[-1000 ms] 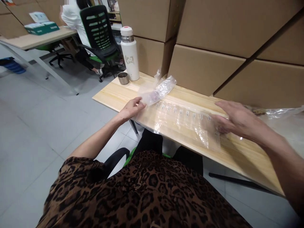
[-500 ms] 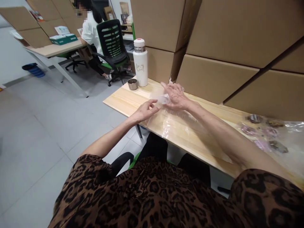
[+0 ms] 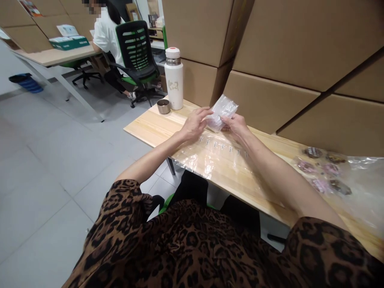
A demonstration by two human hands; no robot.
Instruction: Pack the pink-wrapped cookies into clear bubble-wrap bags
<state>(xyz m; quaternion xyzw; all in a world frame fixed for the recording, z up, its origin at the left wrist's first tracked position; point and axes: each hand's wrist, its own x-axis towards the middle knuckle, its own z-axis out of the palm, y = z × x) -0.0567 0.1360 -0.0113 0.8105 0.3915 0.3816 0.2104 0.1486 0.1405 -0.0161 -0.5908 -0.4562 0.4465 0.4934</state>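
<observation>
A small folded clear plastic bag is held up between my hands, over the wooden table. My right hand pinches its lower right part between thumb and fingers. My left hand is closed at the bag's left edge, its fingertips on the plastic. Below them a large clear plastic sheet lies flat, reaching the table's front edge. A row of several small dark marks runs along it; whether they are printed or separate pieces I cannot tell.
A white thermos bottle and a metal cup stand at the table's left end. Cardboard boxes are stacked along the back. Several wrapped items lie on plastic at right. Another person sits at a farther desk.
My left hand has moved right and up to the bag. My right hand has turned and now pinches the bag, which shows more fully above the fingers. The view has shifted slightly.
</observation>
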